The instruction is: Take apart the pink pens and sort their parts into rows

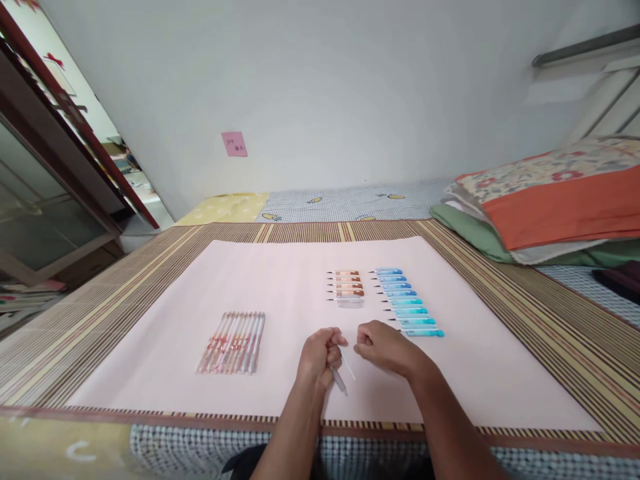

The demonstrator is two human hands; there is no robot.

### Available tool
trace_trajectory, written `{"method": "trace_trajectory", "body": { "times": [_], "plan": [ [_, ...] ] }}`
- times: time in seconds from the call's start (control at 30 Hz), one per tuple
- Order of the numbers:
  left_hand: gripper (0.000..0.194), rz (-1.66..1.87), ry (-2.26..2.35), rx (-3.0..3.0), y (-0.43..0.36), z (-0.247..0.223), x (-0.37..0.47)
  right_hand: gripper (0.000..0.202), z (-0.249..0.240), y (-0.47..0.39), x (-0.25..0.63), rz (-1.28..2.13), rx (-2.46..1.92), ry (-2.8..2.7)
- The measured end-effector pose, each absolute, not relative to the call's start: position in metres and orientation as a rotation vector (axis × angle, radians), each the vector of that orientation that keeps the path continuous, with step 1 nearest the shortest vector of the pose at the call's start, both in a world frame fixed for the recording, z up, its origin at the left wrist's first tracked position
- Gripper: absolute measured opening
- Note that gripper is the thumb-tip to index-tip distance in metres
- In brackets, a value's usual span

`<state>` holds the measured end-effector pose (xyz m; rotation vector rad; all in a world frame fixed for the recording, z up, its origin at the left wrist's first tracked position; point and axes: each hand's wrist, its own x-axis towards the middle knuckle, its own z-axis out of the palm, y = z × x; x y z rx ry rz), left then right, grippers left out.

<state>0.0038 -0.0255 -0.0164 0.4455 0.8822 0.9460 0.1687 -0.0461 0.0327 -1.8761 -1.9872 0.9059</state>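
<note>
My left hand (323,352) is closed around a slim pale pen (339,381), whose greyish end points down toward the near edge of the sheet. A thin white stick-like piece (349,364) also juts from these fingers. Just to the right, my right hand (384,345) is curled with thumb and fingertips together, apart from the left; whatever it may hold is hidden. Beyond my hands lie a short column of brown pens (347,285) with dark tips pointing left, a grey one (350,302) nearest me, and a longer column of blue and turquoise pens (407,303).
Several pale pens with reddish patterns (233,343) lie side by side at left. All rest on a large pinkish sheet (150,353) over a striped mat (60,347). Folded bedding (565,207) is piled at right. A pink note (234,144) sticks to the back wall.
</note>
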Motion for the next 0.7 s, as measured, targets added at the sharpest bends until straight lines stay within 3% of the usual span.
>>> {"method": "trace_trajectory", "body": {
  "times": [0.13, 0.7],
  "plan": [
    [0.020, 0.977, 0.874, 0.459, -0.026, -0.018, 0.003, 0.018, 0.040, -0.053, 0.152, 0.950, -1.908, -2.070],
    [0.017, 0.998, 0.801, 0.427, -0.028, -0.013, 0.002, 0.016, -0.003, -0.012, 0.173, 0.319, -1.913, -1.866]
  ]
}}
